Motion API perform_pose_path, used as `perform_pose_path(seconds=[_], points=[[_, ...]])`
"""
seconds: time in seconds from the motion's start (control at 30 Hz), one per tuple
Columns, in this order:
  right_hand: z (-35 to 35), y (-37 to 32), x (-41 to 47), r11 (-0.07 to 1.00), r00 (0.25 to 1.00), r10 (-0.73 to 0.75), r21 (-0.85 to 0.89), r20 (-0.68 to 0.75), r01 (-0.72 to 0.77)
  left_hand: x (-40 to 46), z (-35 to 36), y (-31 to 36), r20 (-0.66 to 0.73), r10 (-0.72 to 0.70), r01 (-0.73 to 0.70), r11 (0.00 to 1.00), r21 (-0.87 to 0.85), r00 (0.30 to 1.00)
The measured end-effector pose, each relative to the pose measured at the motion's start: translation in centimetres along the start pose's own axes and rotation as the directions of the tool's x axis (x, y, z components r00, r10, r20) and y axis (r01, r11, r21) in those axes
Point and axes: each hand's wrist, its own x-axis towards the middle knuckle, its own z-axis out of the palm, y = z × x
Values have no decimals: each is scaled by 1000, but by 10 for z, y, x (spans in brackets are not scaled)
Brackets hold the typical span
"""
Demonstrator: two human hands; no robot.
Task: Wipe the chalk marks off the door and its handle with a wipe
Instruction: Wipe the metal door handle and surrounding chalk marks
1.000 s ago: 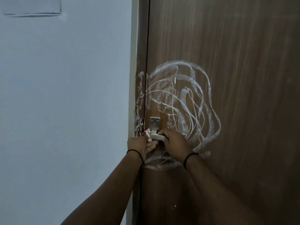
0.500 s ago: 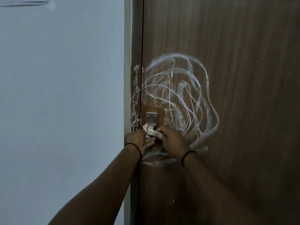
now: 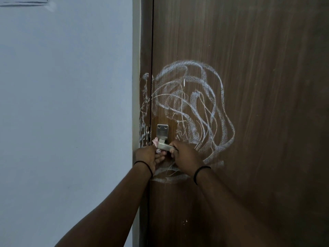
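A dark brown wooden door (image 3: 258, 68) carries a big tangle of white chalk marks (image 3: 192, 107) above and below its metal handle (image 3: 164, 145). Chalk streaks also run down the door frame (image 3: 144, 111). My left hand (image 3: 146, 155) is closed on a pale pink wipe (image 3: 156, 142), pressed against the left end of the handle. My right hand (image 3: 185, 155) grips the handle's lever from the right. Both wrists wear a black band. The handle's square backplate (image 3: 162, 131) shows above the hands.
A plain bluish-white wall (image 3: 67, 113) fills the left half, with the edge of a panel at the top left corner (image 3: 23, 1). The door stands shut in its frame.
The view has shifted slightly, so the door and hands sit a little further left and lower. Both hands stay on the handle, with the wipe still at its left end.
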Motion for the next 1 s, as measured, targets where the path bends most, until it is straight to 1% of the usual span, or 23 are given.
perform_pose_path(seconds=[0.17, 0.2, 0.23, 0.3, 0.33, 0.37, 0.4, 0.43, 0.47, 0.5, 0.53, 0.67, 0.73, 0.77, 0.83, 0.93, 1.0], points=[[1, 0, -3, 1000, 999, -26, -8, -19, 26, 1, -9, -18, 86, -20, 19, 1000, 12, 996], [1, -1, -4, 999, 999, -31, -13, -24, 30, 2, -8, -19, 83, -20, 20, 1000, 1, 996], [1, -1, -4, 999, 999, -34, -20, -27, 33, 3, -6, -18, 60, -17, 17, 1000, -8, 998], [0, -2, -4, 999, 999, -35, -25, -28, 35, 6, -2, -13, -38, 19, -19, 1000, 1, 999], [0, -2, -3, 999, 999, -33, -24, -26, 33, 6, 0, -8, -94, 68, -66, 997, 32, 993], [-1, -1, -3, 999, 999, -32, -22, -23, 32, 6, 1, -4, -154, 146, -132, 986, 99, 977], [-1, -1, -3, 999, 999, -34, -18, -19, 33, 4, 2, 0, -211, 255, -212, 955, 206, 944], [-1, 0, -3, 999, 999, -41, -13, -16, 41, 0, 3, 4, -246, 379, -290, 898, 331, 892], [-1, 1, -3, 999, 999, -51, -8, -14, 51, -4, 4, 7, -243, 482, -344, 826, 446, 842], [-1, 2, -3, 998, 998, -61, -5, -13, 61, -8, 7, 10, -221, 555, -376, 757, 535, 802], [-2, 2, -3, 998, 997, -70, -5, -11, 70, -11, 11, 13, -200, 602, -400, 707, 583, 773], [-5, 5, -3, 995, 995, -97, -24, -1, 97, -15, 26, 32, -139, 697, -465, 599, 652, 703], [-10, 6, -1, 987, 992, -126, -103, 7, 126, -13, 32, 42, -107, 749, -508, 540, 671, 654], [-14, 6, 1, 980, 990, -139, -141, 12, 139, -12, 35, 47, -85, 777, -530, 500, 685, 624], [-22, 8, 6, 976, 989, -147, -158, 29, 149, -10, 39, 56, -22, 822, -557, 406, 724, 570], [-24, 10, 6, 972, 988, -156, -173, 19, 157, -7, 42, 57, 107, 839, -561, 256, 787, 533], [-19, 11, 2, 971, 986, -165, -177, -10, 160, -7, 39, 49, 157, 850, -561, 183, 807, 504]])
